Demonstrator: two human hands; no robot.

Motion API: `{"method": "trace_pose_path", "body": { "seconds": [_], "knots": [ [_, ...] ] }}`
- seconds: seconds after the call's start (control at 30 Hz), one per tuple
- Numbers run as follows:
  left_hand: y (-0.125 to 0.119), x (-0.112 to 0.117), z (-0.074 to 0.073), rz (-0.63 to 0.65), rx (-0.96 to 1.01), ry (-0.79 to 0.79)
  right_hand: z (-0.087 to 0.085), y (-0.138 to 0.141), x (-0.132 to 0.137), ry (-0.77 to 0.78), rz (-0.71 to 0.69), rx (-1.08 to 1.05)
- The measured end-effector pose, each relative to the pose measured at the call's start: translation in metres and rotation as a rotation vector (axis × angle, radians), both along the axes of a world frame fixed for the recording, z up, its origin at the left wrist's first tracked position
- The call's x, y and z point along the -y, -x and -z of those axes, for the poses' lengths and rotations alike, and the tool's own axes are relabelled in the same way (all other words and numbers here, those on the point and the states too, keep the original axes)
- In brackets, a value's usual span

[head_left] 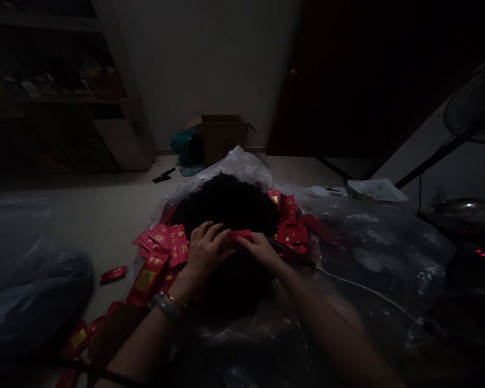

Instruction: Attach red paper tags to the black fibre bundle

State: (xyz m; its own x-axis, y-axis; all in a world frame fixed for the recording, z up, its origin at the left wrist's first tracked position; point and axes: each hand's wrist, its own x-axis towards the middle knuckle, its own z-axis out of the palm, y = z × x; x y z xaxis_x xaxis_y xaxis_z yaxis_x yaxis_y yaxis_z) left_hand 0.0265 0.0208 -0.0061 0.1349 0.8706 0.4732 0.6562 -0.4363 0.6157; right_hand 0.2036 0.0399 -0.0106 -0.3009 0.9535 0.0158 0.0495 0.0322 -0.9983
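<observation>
Between my two hands is a small red packet [240, 235], held over a heap of loose, dark, tea-like leaves [230, 202]. My right hand [261, 250] pinches its right end, thumb on top. The fingers of my left hand [210, 250] close on its left end, partly covering it. The heap lies in a clear plastic bag [242, 161] with its edges spread. Printed red packets [172, 242] are piled left of the heap, near my left wrist. More red packets [293, 229] lie on its right side.
A cardboard box [224, 134] and a teal bag [187, 146] stand by the wall. A white cord [367, 284] crosses the plastic on the right. One red packet [113, 275] lies on the floor. A fan [475, 108] stands far right. The room is dim.
</observation>
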Motion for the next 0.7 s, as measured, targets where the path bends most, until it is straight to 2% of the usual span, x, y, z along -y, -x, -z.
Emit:
{"method": "trace_pose_path", "body": {
  "seconds": [0.07,0.13,0.2,0.3,0.47,0.57,0.7],
  "knots": [
    [0.0,-0.001,0.004,-0.005,-0.161,-0.11,0.0,0.002,0.001,-0.026,0.01,-0.022],
    [-0.001,-0.002,0.01,0.02,-0.227,-0.148,-0.004,0.001,0.003,-0.006,-0.029,-0.017],
    [-0.002,-0.004,0.015,0.043,-0.246,-0.162,-0.008,0.0,0.006,0.044,-0.109,-0.008],
    [-0.004,-0.003,0.016,0.004,-0.285,-0.168,-0.011,-0.002,0.009,0.103,-0.179,-0.025],
    [-0.011,0.005,0.01,-0.049,-0.331,-0.174,-0.005,-0.003,0.006,0.131,-0.137,-0.003],
    [-0.014,0.009,0.012,-0.008,-0.347,-0.154,0.0,-0.002,0.004,0.153,-0.133,-0.015],
    [-0.013,0.005,0.015,0.02,-0.309,-0.144,0.003,0.001,0.007,0.107,-0.145,0.017]
  ]
}}
